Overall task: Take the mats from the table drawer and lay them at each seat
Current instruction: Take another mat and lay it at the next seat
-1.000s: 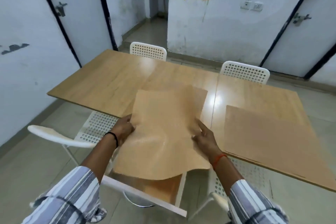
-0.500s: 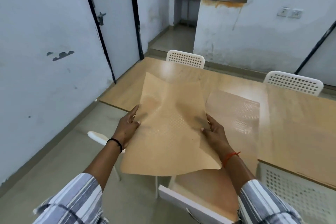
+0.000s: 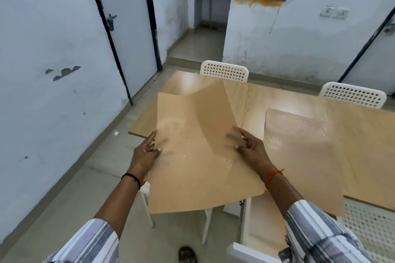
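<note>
Wooden table (image 3: 277,100) stood w/ one tan mat (image 3: 303,156) lying flat on near right part, its front edge overhanging table's near edge. Open drawer (image 3: 245,226) stuck out below.

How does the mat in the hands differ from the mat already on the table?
The held mat is in the air, gripped at its sides by the left hand and right hand; the laid mat rests untouched on the table. The held mat bends and curls up at its far corner; the laid mat lies flat. Both are tan with a dotted texture.
</note>
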